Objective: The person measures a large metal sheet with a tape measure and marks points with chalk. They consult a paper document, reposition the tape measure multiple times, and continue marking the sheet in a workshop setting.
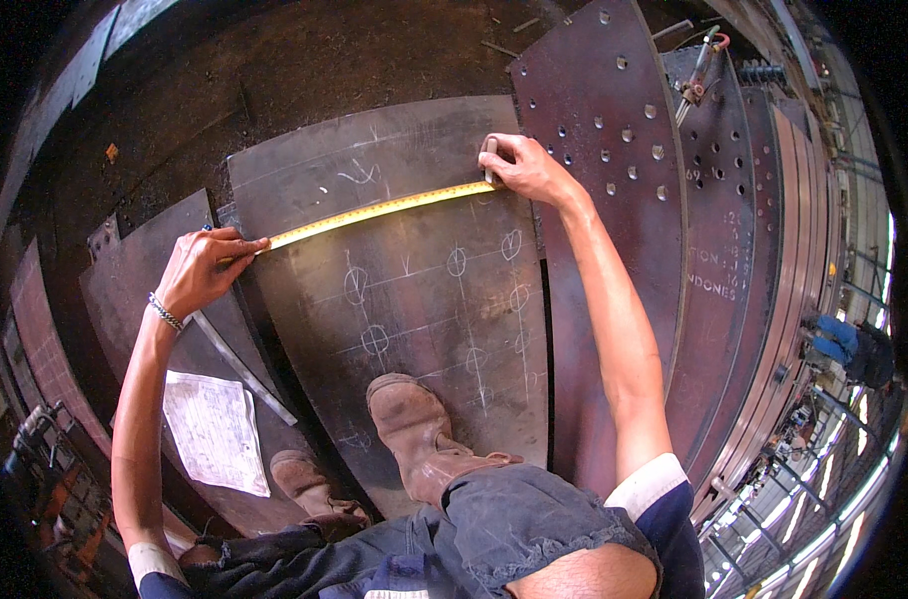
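Observation:
A yellow tape measure blade is stretched across a dark steel plate marked with chalk lines and crossed circles. At the plate's left edge my left hand pinches one end of the blade between thumb and fingers. My right hand is closed near the plate's right edge, above the blade's other end. Between its thumb and fingers stands a short pale stick, which looks like a piece of chalk. The tape's case cannot be made out.
My boot rests on the marked plate. To the left lie a drawing sheet and a grey metal strip. Plates with drilled holes lie at the right, with a torch on one. A person stands at far right.

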### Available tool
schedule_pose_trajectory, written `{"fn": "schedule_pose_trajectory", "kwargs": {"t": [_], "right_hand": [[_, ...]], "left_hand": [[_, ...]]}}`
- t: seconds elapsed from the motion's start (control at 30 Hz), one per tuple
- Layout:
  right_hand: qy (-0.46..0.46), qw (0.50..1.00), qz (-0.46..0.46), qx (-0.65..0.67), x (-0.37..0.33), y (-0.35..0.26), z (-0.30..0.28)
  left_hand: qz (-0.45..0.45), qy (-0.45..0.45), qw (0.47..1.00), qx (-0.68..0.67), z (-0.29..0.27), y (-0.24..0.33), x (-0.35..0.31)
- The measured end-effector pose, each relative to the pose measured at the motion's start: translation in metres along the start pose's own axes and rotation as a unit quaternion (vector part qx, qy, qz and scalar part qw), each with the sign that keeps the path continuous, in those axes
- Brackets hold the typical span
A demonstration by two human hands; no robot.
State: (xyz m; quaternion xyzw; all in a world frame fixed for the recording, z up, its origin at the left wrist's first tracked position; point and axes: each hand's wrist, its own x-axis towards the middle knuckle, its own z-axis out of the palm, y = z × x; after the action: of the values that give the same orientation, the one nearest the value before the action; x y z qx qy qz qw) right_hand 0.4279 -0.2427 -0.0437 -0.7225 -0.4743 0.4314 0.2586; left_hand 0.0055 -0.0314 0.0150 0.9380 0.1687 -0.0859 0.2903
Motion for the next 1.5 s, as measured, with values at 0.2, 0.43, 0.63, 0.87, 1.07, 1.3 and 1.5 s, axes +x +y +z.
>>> {"fn": "schedule_pose_trajectory", "kwargs": {"t": [0.2,0.43,0.63,0.87,1.07,1.3,1.5], "right_hand": [[-0.001,1.0,0.011,-0.006,0.0,-0.003,0.0],[0.013,0.997,-0.015,-0.074,0.002,-0.008,0.005],[0.319,0.936,-0.124,-0.081,0.002,-0.008,0.007],[0.173,0.973,0.006,0.154,-0.003,0.001,-0.001],[0.117,0.985,0.039,0.122,0.0,0.003,0.001],[0.074,0.995,0.04,0.052,0.001,0.01,-0.001],[0.075,0.997,0.027,-0.004,-0.006,-0.004,-0.005]], "left_hand": [[0.004,0.011,1.0,-0.008,0.002,-0.001,-0.001],[-0.009,0.0,1.0,0.002,-0.003,0.002,-0.002],[0.002,0.01,1.0,-0.006,0.001,0.004,0.003],[-0.022,-0.003,1.0,0.017,-0.006,0.014,0.005],[-0.021,0.003,1.0,-0.001,-0.005,0.016,0.005],[-0.027,0.009,0.999,-0.016,-0.004,0.017,0.006],[-0.033,-0.002,0.999,-0.004,-0.004,0.018,0.006]]}}
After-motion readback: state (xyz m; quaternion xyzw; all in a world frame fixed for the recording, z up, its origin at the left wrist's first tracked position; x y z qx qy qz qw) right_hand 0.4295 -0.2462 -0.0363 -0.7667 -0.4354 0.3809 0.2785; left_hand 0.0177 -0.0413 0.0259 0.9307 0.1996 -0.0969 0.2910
